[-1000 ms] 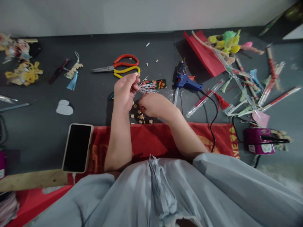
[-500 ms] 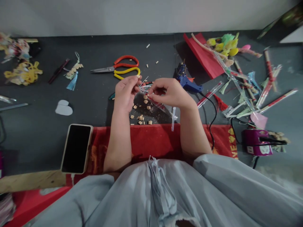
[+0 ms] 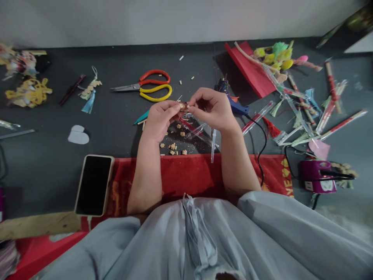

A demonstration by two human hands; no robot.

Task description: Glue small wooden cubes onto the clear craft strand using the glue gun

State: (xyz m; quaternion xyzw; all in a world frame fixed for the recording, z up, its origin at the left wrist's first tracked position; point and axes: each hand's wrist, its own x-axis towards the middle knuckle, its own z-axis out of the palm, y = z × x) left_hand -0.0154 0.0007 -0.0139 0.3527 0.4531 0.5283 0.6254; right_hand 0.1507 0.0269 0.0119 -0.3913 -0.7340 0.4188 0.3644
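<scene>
In the head view my left hand (image 3: 159, 119) is closed, thumb and forefinger pinching a small pale wooden piece (image 3: 182, 106). My right hand (image 3: 214, 110) meets it fingertip to fingertip, pinched on another small pale piece (image 3: 188, 104) that is partly hidden by the fingers. A thin wire-like line (image 3: 178, 98) shows just above the fingertips; whether a hand holds it I cannot tell. Below the hands, several small flower-shaped wooden pieces (image 3: 173, 146) lie among crumbs on the dark table. A teal pointed tool (image 3: 142, 117) pokes out beside my left hand.
Scissors (image 3: 145, 86) with red and yellow handles lie beyond my left hand. A blue glue gun (image 3: 238, 107) with a black cord rests right of my right hand. A phone (image 3: 95, 185) lies front left, partly over a red towel (image 3: 192, 175). Wrapped sticks and tassels (image 3: 303, 105) crowd the right.
My hands have come together, the left moving right and slightly nearer me, the right slightly up. The teal tool and the yellow scissor handle now show more fully.
</scene>
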